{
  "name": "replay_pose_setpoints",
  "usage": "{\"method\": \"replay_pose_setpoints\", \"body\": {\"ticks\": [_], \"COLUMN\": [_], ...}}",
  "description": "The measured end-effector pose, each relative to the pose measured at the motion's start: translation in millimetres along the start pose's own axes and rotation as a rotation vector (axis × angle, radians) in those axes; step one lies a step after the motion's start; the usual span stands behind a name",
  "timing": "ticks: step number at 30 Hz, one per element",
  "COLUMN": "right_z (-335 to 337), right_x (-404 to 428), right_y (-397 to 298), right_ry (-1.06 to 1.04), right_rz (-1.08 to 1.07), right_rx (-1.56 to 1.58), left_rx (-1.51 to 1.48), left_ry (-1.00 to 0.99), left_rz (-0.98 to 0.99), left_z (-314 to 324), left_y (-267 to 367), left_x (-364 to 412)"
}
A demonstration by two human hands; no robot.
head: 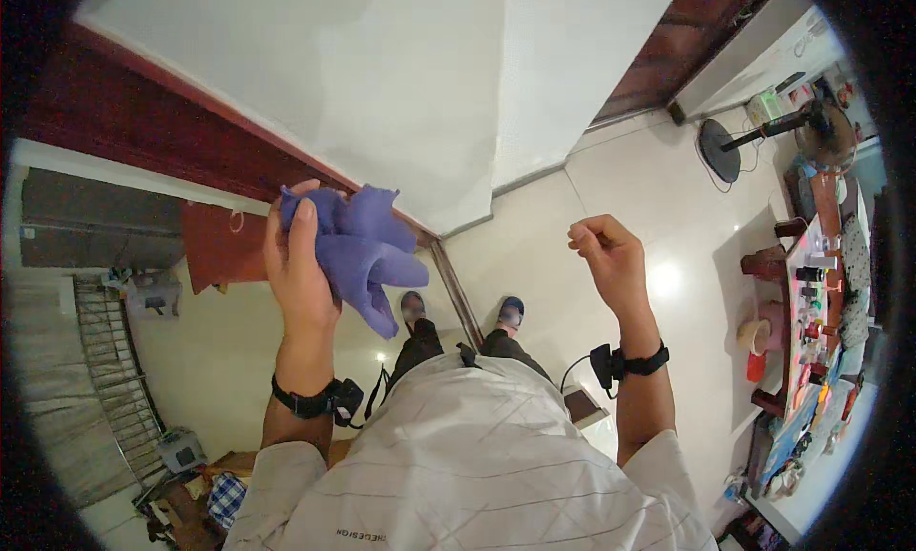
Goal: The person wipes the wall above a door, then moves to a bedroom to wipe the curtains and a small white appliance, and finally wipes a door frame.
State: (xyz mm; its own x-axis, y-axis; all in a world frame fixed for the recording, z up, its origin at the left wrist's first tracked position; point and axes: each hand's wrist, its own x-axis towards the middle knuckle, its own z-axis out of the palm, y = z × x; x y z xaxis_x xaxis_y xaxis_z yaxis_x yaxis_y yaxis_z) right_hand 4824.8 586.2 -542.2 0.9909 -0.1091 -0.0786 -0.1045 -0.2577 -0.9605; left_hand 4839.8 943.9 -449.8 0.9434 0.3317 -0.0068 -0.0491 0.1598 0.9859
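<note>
My left hand [300, 275] grips a crumpled purple cloth [358, 247], with the thumb lying over one edge. Loose folds of it hang out to the right of the hand, in front of the dark red door frame [179, 132]. Apart from it, over the pale tiled floor [533, 243], my right hand [612, 257] is raised with its fingers curled in and the thumb against them. Nothing shows in that hand. A black strap with a small device circles each wrist.
A white wall [401, 86] stands ahead. My feet straddle a floor threshold strip [458, 293]. On the right are a pedestal fan [766, 132] with trailing cord and a low table [793, 293] crowded with small items. A metal railing-like rack [114, 365] is at left.
</note>
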Motion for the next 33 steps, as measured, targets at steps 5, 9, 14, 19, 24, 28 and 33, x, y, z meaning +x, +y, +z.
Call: {"method": "replay_pose_setpoints", "body": {"ticks": [5, 9, 14, 19, 24, 28, 33], "right_z": [-30, -35, -5, 24, 22, 19, 34], "right_x": [-14, -24, -40, -21, 16, 55, 110], "right_y": [1, -13, -38, -31, -70, -128, -197], "right_ry": [-0.085, -0.202, -0.521, -0.279, -0.168, -0.032, 0.059], "right_rz": [-0.036, -0.167, -0.2, -0.3, -0.276, -0.461, -0.703], "right_rx": [0.058, 0.113, 0.221, 0.096, 0.175, 0.105, 0.112], "left_rx": [-0.074, -0.132, 0.365, 0.009, 0.007, 0.253, 0.013], "left_ry": [0.011, -0.022, -0.13, -0.306, -0.344, -0.078, -0.212], "left_rz": [-0.036, -0.079, 0.159, -0.121, 0.061, 0.61, 0.728], "left_z": [56, 88, 123, 156, 155, 144, 130], "left_y": [-11, -24, -54, -57, -35, -10, 41], "left_x": [-7, -16, -37, -49, -17, 24, 43]}}
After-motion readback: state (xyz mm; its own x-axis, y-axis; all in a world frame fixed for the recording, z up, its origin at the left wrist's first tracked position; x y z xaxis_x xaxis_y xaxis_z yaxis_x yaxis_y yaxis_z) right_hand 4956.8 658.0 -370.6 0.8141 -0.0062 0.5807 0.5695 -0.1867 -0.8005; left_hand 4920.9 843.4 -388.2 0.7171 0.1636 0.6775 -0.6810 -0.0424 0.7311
